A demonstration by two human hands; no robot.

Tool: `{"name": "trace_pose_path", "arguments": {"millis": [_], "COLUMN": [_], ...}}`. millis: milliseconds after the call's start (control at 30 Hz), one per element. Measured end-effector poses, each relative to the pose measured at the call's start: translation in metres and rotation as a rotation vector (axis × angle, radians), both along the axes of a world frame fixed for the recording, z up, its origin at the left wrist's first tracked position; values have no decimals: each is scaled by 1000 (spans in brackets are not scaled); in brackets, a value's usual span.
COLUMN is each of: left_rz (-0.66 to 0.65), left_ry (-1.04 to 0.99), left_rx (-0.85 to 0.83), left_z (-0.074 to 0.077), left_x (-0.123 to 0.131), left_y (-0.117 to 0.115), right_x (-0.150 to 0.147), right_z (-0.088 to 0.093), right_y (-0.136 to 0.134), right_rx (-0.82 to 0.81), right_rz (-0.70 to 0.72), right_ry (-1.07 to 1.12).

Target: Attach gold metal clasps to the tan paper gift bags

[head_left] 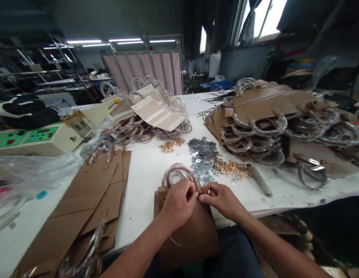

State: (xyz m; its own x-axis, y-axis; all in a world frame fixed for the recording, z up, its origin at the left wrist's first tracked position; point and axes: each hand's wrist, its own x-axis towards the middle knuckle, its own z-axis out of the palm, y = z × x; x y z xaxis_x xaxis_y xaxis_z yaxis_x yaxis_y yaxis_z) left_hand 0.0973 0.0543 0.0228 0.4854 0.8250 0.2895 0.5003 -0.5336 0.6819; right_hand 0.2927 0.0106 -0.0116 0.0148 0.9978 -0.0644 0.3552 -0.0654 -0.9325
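Far left: a cream control box with green panels (37, 139) stood at the white worktop's (147, 170) left edge, above flat brown card panels (89, 200).
Left hand (177, 202): fingers closed, pinching the top edge of a brown card bag panel with a plastic-wrapped hoop handle (179, 175).
Panel: at the near edge, overhanging; likely light, stiff, creasable, best gripped beside the handle.
Right hand (221, 200): pinched shut on the same edge.
Right: stacked handled panels (272, 119).
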Motion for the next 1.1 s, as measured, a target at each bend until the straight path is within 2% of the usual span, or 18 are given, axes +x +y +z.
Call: {"name": "trace_pose_path", "arguments": {"millis": [100, 233, 333, 500, 600, 733, 833, 967, 1100], "left_rz": [3, 40, 192, 471, 555, 558, 551, 557, 588], "left_ry": [106, 157, 83, 0, -29, -40, -98, -173, -171], "left_rx": [58, 256, 354, 268, 254, 241, 266, 357, 415], "left_z": [0, -6, -26, -74, -94, -106, -113, -123, -129], "left_x": [-1, -18, -43, -76, -80, -83, -84, -82, -79], "left_y": [1, -9, -23, -36, -36, -36, -36, -32, -29], "right_x": [-7, -3, 8, 18, 10, -16, -40, -69, -87], "right_z": [-8, -14, -15, -5, 7, 11, 0, -24, -45], "right_y": [1, 6, 10, 36, 69, 130, 181, 244, 283], "right_rx": [43, 50, 45, 147, 191, 235, 244, 234, 211], "right_rz": [-82, -94, -56, -129, -78, 36, 84, 59, 48], "right_ry": [-112, -177, -162, -288, -385, -480, -533, -605, -656]}}
